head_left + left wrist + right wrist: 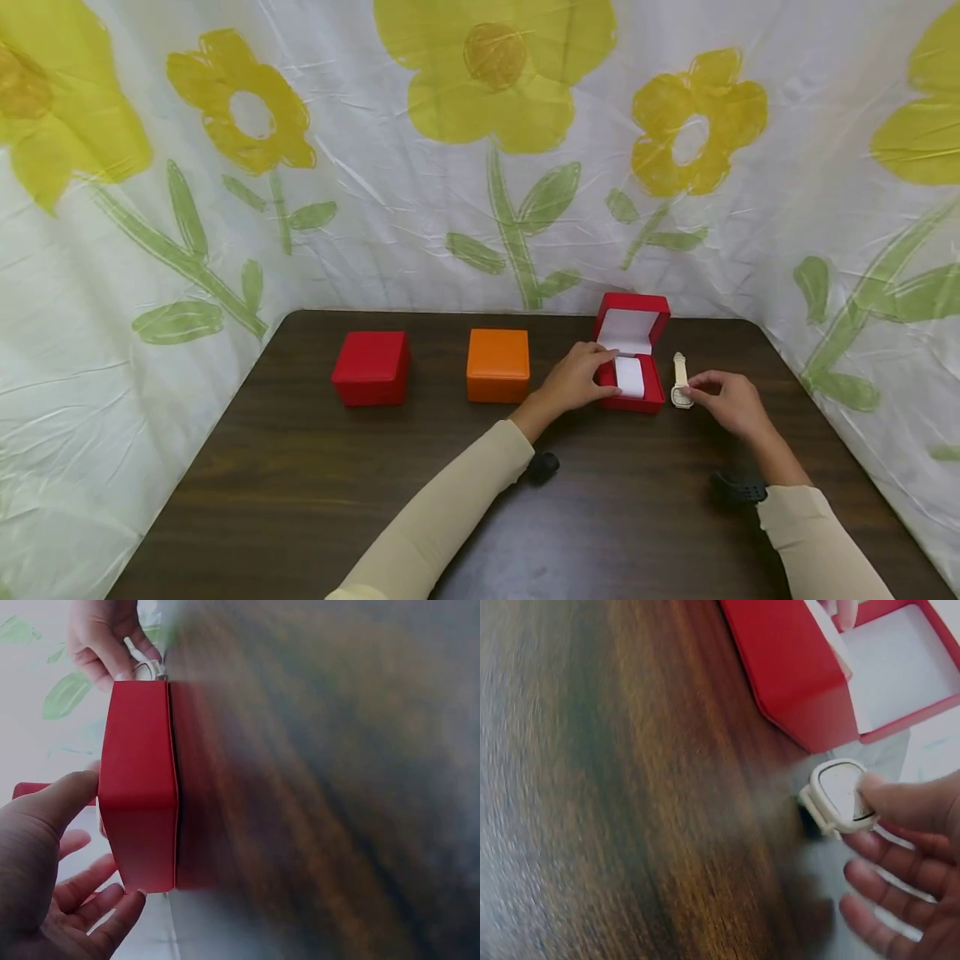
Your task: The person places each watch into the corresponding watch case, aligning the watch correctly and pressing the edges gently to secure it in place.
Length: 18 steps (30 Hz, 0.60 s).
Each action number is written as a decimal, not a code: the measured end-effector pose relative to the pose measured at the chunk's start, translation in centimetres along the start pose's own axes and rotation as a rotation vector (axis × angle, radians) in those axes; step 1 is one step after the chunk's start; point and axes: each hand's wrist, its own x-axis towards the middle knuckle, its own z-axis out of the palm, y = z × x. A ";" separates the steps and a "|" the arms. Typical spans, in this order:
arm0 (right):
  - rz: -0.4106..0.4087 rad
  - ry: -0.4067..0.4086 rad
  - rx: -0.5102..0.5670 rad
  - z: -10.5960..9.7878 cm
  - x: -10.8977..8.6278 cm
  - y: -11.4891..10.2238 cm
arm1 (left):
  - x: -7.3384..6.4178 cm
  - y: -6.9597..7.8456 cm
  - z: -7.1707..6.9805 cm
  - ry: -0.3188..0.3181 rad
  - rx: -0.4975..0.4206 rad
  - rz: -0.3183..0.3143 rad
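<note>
An open red watch box stands at the right of the table, its lid raised at the back and a white cushion inside. My left hand holds the box at its left side; in the left wrist view the thumb lies at the top rim and the fingers are spread by the side wall. Just right of the box, my right hand pinches a cream wristwatch at its case. The thumb presses on the dial, with the strap stretching toward the back.
A closed red box and a closed orange box stand in a row to the left on the dark wooden table. Behind and beside the table hangs a white curtain with yellow flowers. Black straps circle the wrists.
</note>
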 end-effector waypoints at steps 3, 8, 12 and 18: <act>-0.016 0.049 0.021 -0.1 -0.2 -0.2 | 0.2 0.0 -0.1 0.001 0.014 0.025; -0.041 0.135 0.090 -0.3 -0.8 -0.7 | 0.5 0.1 -0.2 -0.004 0.013 0.050; -0.028 0.146 0.145 -0.6 -1.1 -1.5 | 0.9 0.3 -0.2 -0.032 0.057 0.044; -0.034 0.163 0.187 -0.9 -1.2 -2.7 | 1.8 1.3 -0.5 -0.085 0.193 -0.001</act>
